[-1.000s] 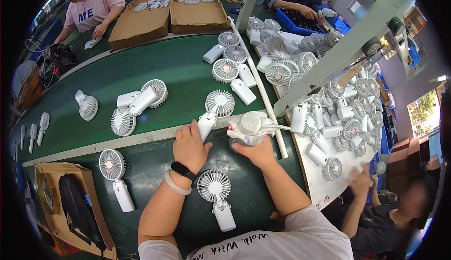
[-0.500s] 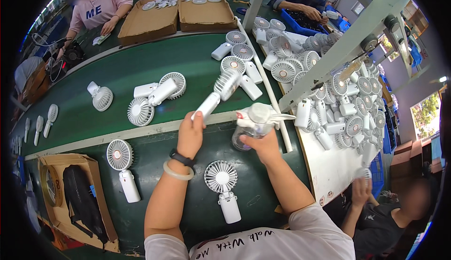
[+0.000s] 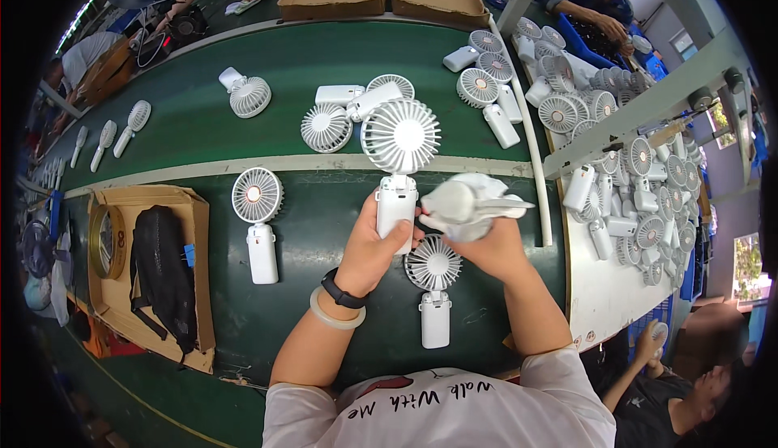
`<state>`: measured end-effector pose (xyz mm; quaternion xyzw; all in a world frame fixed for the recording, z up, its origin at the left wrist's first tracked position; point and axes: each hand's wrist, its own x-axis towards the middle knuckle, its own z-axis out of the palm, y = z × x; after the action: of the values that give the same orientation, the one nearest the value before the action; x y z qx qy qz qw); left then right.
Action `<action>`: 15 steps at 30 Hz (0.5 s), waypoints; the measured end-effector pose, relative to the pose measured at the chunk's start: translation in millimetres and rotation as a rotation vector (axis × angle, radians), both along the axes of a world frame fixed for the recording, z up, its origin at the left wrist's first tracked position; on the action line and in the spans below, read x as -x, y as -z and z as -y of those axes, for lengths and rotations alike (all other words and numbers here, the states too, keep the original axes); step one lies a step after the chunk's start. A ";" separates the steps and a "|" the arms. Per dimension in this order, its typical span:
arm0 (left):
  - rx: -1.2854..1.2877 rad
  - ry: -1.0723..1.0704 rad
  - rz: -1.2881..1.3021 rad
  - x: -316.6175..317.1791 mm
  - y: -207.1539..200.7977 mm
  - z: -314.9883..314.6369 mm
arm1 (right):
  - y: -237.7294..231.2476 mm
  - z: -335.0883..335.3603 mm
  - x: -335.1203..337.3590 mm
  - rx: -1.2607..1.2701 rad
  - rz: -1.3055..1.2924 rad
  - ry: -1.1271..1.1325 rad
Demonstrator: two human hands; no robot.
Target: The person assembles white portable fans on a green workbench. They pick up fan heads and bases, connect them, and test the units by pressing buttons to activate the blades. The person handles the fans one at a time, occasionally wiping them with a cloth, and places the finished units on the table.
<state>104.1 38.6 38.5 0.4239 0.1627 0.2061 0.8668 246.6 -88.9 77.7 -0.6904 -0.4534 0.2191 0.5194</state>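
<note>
My left hand (image 3: 365,245) is closed round the handle of a white handheld fan (image 3: 397,201), its round grille pointing away from me over the belt's edge. My right hand (image 3: 493,249) grips a clear bottle topped with a crumpled white cloth (image 3: 466,203), right beside the fan's handle. The cloth is smeared by motion, and the bottle is now mostly hidden beneath it. Under and between my hands a second fan (image 3: 435,322) lies on the green tabletop. A third fan (image 3: 262,249) lies to the left of my left hand.
Fans lie along the green belt (image 3: 194,136) beyond the table. A cardboard box (image 3: 207,286) with a black bag and tape roll stands left. At right, a white table (image 3: 604,306) bears heaped fans behind a metal frame (image 3: 624,124). Other people sit around.
My left hand has drawn the fan back from over the belt toward me and turned it upright. My right hand has brought the bottle and cloth close to it. The view has shifted.
</note>
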 end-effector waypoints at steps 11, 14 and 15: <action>-0.918 -0.292 -0.083 -3.3 27.5 -4.4 | -2.0 -26.0 15.0 0.127 1.245 0.274; -0.992 -0.344 -0.058 -4.0 27.2 -5.4 | 2.7 -29.6 16.9 0.188 1.213 0.301; -0.969 -0.325 -0.070 -2.7 28.0 -6.6 | 1.9 -24.8 25.1 0.106 1.171 0.243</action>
<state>106.7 45.2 10.4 0.7530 0.1413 0.3756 0.5215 221.5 -64.2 75.7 -0.7682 -0.5704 -0.2361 0.1694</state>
